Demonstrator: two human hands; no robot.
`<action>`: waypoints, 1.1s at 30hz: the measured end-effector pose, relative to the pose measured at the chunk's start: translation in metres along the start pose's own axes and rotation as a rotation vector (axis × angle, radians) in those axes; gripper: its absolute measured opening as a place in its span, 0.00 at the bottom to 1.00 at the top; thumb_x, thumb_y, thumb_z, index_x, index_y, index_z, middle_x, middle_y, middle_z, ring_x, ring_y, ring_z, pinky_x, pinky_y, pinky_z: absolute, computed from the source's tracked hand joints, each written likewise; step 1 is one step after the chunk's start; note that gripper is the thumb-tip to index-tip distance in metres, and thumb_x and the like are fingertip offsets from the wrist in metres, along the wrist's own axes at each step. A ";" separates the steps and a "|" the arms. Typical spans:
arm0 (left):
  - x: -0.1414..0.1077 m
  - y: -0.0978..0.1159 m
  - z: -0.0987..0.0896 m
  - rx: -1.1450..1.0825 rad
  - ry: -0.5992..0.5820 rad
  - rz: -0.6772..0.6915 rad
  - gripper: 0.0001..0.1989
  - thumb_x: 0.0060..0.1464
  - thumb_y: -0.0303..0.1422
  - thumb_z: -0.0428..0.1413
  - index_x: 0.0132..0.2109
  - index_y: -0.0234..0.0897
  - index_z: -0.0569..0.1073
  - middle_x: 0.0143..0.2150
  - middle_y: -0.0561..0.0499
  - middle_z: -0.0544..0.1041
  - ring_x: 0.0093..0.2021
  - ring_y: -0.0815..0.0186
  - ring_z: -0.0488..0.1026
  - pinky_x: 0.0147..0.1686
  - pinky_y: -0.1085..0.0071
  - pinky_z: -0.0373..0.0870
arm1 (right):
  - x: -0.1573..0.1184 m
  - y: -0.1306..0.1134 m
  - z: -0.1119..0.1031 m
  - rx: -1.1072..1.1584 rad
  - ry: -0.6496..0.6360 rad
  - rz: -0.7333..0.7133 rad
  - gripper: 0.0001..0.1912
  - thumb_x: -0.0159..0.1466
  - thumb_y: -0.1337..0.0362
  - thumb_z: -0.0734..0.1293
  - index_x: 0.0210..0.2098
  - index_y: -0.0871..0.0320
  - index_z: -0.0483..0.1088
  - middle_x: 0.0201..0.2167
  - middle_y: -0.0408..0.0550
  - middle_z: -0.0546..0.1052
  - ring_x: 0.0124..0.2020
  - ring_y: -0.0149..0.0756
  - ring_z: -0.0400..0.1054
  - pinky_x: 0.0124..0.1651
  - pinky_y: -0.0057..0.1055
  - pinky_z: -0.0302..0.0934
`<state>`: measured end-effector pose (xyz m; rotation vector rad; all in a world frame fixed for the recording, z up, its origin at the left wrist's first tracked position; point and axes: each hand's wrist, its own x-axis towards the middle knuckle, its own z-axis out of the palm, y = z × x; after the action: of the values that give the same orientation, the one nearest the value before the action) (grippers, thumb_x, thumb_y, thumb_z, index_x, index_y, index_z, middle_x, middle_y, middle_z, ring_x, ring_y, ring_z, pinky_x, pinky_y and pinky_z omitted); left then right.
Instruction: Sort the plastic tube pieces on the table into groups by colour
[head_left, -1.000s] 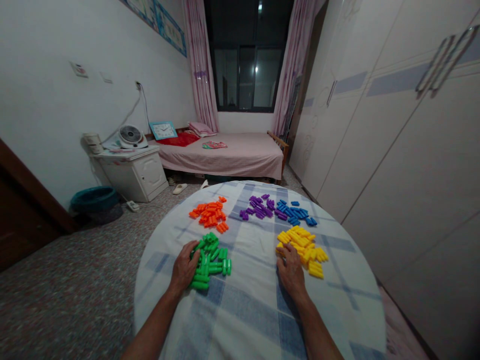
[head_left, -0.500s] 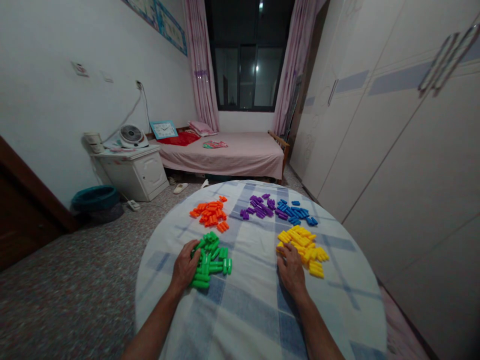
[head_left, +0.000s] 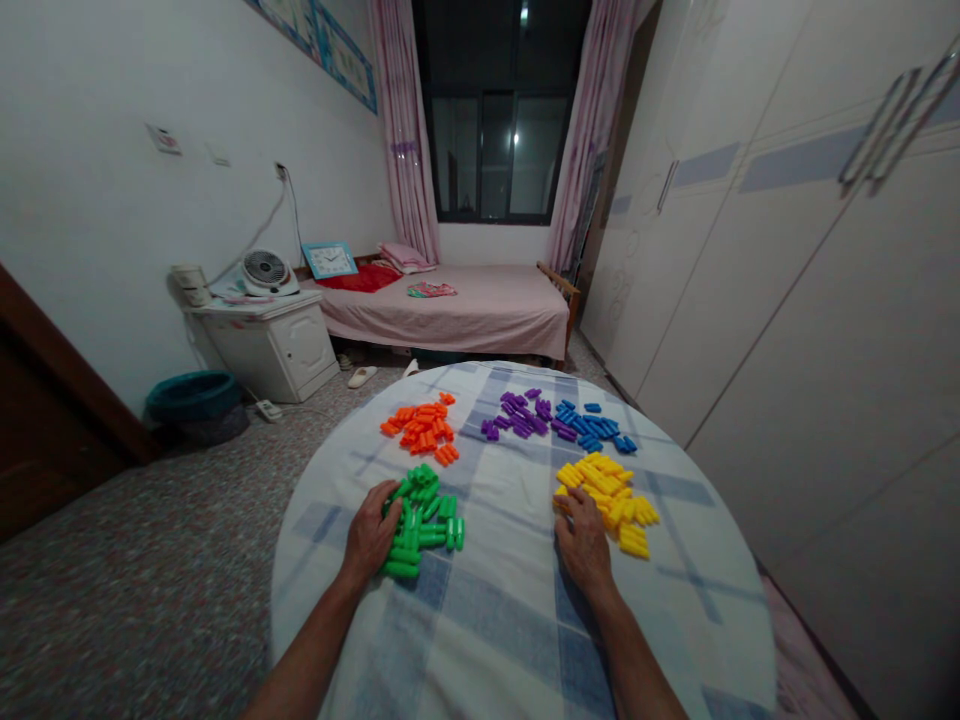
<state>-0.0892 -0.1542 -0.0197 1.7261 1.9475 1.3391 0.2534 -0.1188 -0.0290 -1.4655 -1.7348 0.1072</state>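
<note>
Loose green plastic pieces [head_left: 420, 530], short and bullet-shaped, lie in a pile at the left of the round table. My left hand [head_left: 370, 535] rests against that pile's left edge, its thumb and fingers apart and the fingertips touching the pieces. On the right is a pile of similar yellow plastic pieces [head_left: 604, 490]. My right hand [head_left: 583, 540] lies at its near left side, fingers stretched forward onto the nearest yellow pieces. Neither hand lifts anything; some fingertips are hidden among the pieces.
Behind them on the checked tablecloth [head_left: 495, 600] sit piles of orange pieces [head_left: 424, 428], purple pieces [head_left: 521, 413] and blue pieces [head_left: 592, 425]. Beyond the table stands a bed [head_left: 480, 310], with a white cabinet [head_left: 274, 350] to its left. A wardrobe [head_left: 810, 330] lines the right side.
</note>
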 end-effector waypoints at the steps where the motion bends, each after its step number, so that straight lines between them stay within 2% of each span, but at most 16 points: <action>1: 0.000 0.000 0.000 0.002 0.000 0.000 0.20 0.53 0.41 0.46 0.47 0.36 0.71 0.50 0.44 0.73 0.52 0.59 0.69 0.56 0.58 0.63 | 0.000 0.000 0.000 0.000 -0.004 0.001 0.15 0.58 0.65 0.57 0.41 0.58 0.71 0.49 0.54 0.67 0.53 0.43 0.60 0.58 0.45 0.55; 11: 0.000 0.000 0.000 0.003 -0.001 0.001 0.19 0.53 0.41 0.46 0.47 0.37 0.71 0.50 0.45 0.72 0.53 0.59 0.68 0.56 0.59 0.62 | 0.000 0.001 0.001 0.002 0.005 -0.014 0.15 0.58 0.66 0.57 0.41 0.57 0.71 0.48 0.53 0.67 0.52 0.42 0.60 0.57 0.44 0.56; 24: -0.001 0.000 -0.001 0.004 -0.014 0.003 0.20 0.54 0.41 0.46 0.48 0.35 0.71 0.51 0.43 0.72 0.53 0.59 0.68 0.57 0.59 0.61 | 0.000 0.002 -0.001 -0.016 -0.016 -0.036 0.15 0.59 0.66 0.57 0.42 0.61 0.70 0.48 0.56 0.67 0.53 0.44 0.59 0.57 0.44 0.55; 33: -0.001 0.000 0.000 0.008 -0.013 0.002 0.20 0.54 0.40 0.46 0.49 0.35 0.70 0.51 0.44 0.72 0.53 0.59 0.68 0.57 0.59 0.61 | 0.001 0.002 -0.001 0.013 -0.015 -0.017 0.15 0.59 0.65 0.57 0.41 0.58 0.71 0.48 0.54 0.67 0.52 0.43 0.60 0.58 0.45 0.55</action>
<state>-0.0891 -0.1551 -0.0203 1.7360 1.9480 1.3190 0.2553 -0.1180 -0.0294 -1.4430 -1.7553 0.1204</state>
